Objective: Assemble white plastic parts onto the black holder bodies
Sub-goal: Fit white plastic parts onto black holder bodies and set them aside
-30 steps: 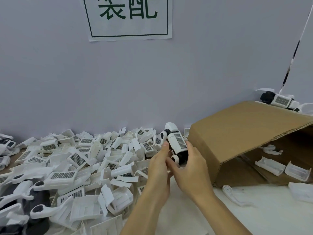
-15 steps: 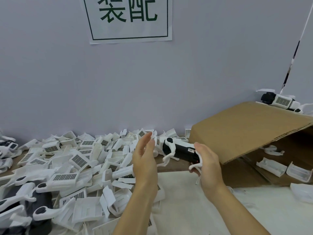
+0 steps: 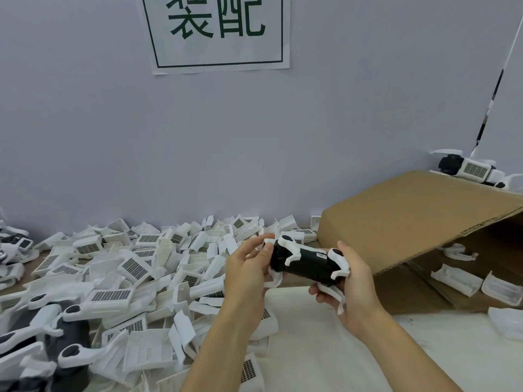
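Lavender-grey wall (image 3: 99,137) fills the background in front of you, with a white paper sign (image 3: 218,33) bearing two large green characters taped near the top. Below it the bench is heaped with white plastic parts (image 3: 135,267), many showing a dark grid panel, and at the lower left lie several black holder bodies with white arms (image 3: 65,335). A tipped cardboard box (image 3: 410,219) lies open on the right with a few white trays (image 3: 455,281) inside it, and one assembled unit (image 3: 469,169) rests on top of its far edge.

You hold the black holder body (image 3: 305,264) above the white cloth-covered bench (image 3: 325,360), level and lengthwise between your hands, in front of the box's near corner. Your right hand (image 3: 353,281) is wrapped round its right end, thumb on top beside a white arm, fingers curled underneath. Your left hand (image 3: 249,270) now grips the left end, thumb against the black body and fingers curled behind it. Half a second ago that left hand stood apart from the piece, fingers straight and raised, while the right hand alone carried it. A second ago the piece pointed away from you with its grid panel up; now the plain black side with a small label faces you.
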`<action>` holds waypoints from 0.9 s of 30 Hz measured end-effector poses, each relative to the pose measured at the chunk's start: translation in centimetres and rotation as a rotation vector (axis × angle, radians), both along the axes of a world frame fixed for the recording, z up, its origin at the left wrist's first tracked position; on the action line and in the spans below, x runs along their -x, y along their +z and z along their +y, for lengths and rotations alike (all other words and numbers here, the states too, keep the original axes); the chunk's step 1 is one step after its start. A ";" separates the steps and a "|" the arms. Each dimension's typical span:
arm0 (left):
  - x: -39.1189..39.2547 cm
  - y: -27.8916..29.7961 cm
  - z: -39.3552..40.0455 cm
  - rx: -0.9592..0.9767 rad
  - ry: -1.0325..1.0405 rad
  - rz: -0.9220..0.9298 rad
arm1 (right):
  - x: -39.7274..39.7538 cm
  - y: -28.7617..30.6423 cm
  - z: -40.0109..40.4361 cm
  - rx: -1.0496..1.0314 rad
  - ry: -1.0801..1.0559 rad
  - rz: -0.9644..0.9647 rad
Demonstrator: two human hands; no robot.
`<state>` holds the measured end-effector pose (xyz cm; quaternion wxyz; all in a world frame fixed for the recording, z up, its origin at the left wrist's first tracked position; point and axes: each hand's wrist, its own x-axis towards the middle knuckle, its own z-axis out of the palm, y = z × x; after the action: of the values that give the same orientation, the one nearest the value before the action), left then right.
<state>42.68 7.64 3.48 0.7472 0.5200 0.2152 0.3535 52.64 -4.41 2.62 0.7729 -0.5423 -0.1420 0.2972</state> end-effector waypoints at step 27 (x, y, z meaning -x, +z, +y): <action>-0.1 -0.8 0.7 -0.068 0.065 -0.121 | -0.3 0.7 -0.7 -0.030 0.297 0.164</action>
<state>42.80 8.31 2.69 0.7290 0.5155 0.1744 0.4152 52.93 -5.11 3.28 0.7375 -0.4775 -0.1614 0.4494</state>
